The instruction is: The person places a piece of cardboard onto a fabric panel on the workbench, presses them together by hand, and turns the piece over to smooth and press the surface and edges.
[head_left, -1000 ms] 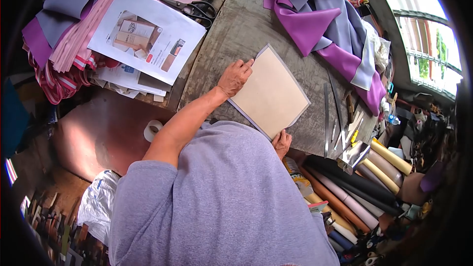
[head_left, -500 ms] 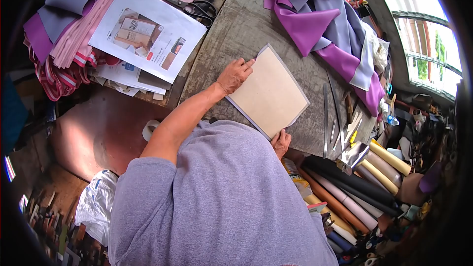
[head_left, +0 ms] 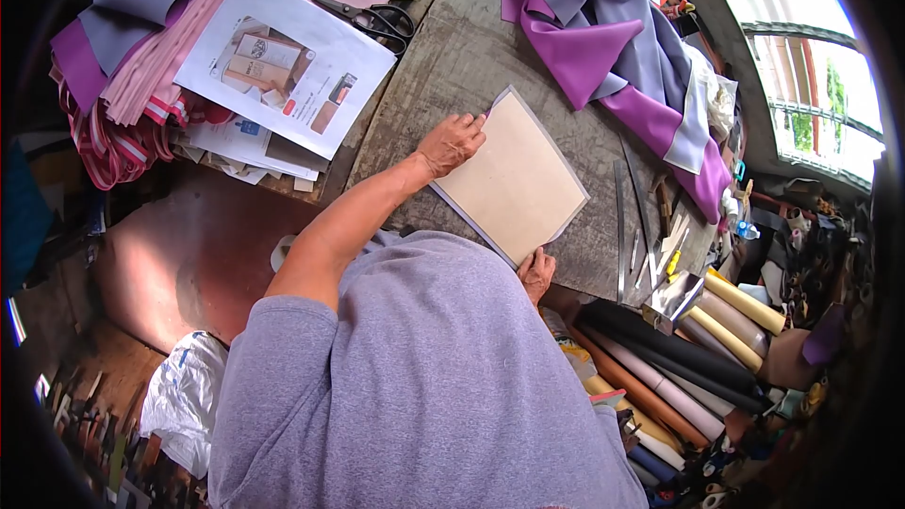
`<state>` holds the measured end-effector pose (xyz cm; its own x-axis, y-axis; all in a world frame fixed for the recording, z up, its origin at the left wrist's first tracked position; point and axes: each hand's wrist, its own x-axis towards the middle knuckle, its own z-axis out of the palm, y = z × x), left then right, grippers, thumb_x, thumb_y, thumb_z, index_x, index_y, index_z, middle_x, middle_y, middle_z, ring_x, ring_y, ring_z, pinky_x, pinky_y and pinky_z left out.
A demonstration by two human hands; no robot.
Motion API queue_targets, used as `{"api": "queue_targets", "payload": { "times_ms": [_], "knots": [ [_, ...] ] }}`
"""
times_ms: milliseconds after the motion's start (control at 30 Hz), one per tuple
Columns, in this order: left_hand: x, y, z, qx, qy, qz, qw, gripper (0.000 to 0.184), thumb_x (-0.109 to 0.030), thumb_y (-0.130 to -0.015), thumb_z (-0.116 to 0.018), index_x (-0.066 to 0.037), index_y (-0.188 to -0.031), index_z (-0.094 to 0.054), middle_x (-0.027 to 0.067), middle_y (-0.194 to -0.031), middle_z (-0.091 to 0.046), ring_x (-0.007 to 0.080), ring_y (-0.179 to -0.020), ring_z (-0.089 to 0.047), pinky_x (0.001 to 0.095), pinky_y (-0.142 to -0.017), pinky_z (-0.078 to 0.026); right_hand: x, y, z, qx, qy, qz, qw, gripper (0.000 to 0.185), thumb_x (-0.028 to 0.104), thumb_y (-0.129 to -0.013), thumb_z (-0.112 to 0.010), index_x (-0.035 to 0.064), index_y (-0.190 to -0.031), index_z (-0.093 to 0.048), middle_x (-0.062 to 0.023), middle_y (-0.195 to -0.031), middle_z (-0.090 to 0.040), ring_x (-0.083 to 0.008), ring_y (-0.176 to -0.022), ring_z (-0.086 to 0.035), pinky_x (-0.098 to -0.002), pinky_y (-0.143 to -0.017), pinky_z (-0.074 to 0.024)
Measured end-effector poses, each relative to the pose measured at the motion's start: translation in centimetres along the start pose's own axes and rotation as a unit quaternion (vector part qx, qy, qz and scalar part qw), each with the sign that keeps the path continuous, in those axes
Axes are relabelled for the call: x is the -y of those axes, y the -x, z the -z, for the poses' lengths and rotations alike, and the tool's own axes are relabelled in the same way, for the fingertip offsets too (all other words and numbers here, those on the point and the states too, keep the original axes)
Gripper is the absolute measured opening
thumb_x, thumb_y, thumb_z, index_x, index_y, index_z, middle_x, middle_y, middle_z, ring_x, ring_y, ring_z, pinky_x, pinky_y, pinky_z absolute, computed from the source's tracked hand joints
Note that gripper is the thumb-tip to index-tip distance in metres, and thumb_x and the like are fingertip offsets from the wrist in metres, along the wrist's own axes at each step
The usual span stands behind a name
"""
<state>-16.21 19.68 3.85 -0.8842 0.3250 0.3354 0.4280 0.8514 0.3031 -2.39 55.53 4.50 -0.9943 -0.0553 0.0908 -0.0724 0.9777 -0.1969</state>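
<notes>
A beige panel [head_left: 518, 179] with a thin grey-purple border lies flat on the worn wooden table [head_left: 415, 85]. My left hand [head_left: 452, 145] is at its upper left edge, fingers curled and pinching the border, where a bit of purple shows by the fingertips. At the panel's lower corner, close to my body, my right hand [head_left: 537, 273] has its fingers bent over the edge. The thumb side of my right hand is partly hidden, and my shirt covers that forearm.
Black scissors [head_left: 382, 26] and a printed sheet [head_left: 283, 66] lie to the left. Purple and grey material [head_left: 632, 66] drapes over the far right. Metal strips [head_left: 619, 226] and a yellow-handled tool [head_left: 673, 262] rest at right, above material rolls [head_left: 641, 377].
The view has shifted slightly. Both hands keep their places on the panel, and the panel lies as before.
</notes>
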Motion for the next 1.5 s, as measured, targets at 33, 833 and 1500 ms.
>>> {"api": "queue_targets", "payload": {
  "times_ms": [33, 833, 1500],
  "knots": [
    [0.0, 0.0, 0.0, 0.002, 0.001, 0.002, 1.0, 0.015, -0.012, -0.089, -0.056, -0.003, -0.096, -0.064, 0.0202, -0.129, -0.062, 0.0274, -0.107, -0.06, 0.0383, -0.089, -0.049, -0.1, 0.0, 0.0, 0.005, 0.002, -0.001, 1.0, 0.027, 0.008, -0.092, -0.061, 0.0004, -0.118, -0.062, -0.0173, -0.098, -0.057, -0.036, -0.095, -0.057, -0.0456, -0.084, -0.0479],
    [1.8, 1.8, 0.8, -0.032, 0.07, 0.12, 0.99, 0.057, -0.021, -0.086, -0.071, -0.002, -0.134, -0.049, 0.0117, -0.139, -0.05, 0.0304, -0.122, -0.048, 0.044, -0.103, -0.039, 0.8, 0.0, 0.8, 0.003, -0.02, -0.018, 1.0, 0.029, 0.007, -0.091, -0.06, -0.0023, -0.119, -0.061, -0.0193, -0.101, -0.058, -0.0383, -0.098, -0.057, -0.0461, -0.087, -0.0482],
    [3.2, 1.8, 1.2, 0.083, 0.037, -0.026, 0.995, 0.046, -0.012, -0.095, -0.049, -0.008, -0.141, -0.054, 0.0007, -0.156, -0.043, 0.0305, -0.147, -0.031, 0.0479, -0.121, -0.024, 2.0, -0.6, 0.4, 0.055, 0.017, 0.001, 0.998, 0.047, 0.011, -0.097, -0.053, -0.0041, -0.142, -0.048, -0.0241, -0.15, -0.043, -0.0395, -0.138, -0.043, -0.0488, -0.11, -0.0381]
  ]
}}
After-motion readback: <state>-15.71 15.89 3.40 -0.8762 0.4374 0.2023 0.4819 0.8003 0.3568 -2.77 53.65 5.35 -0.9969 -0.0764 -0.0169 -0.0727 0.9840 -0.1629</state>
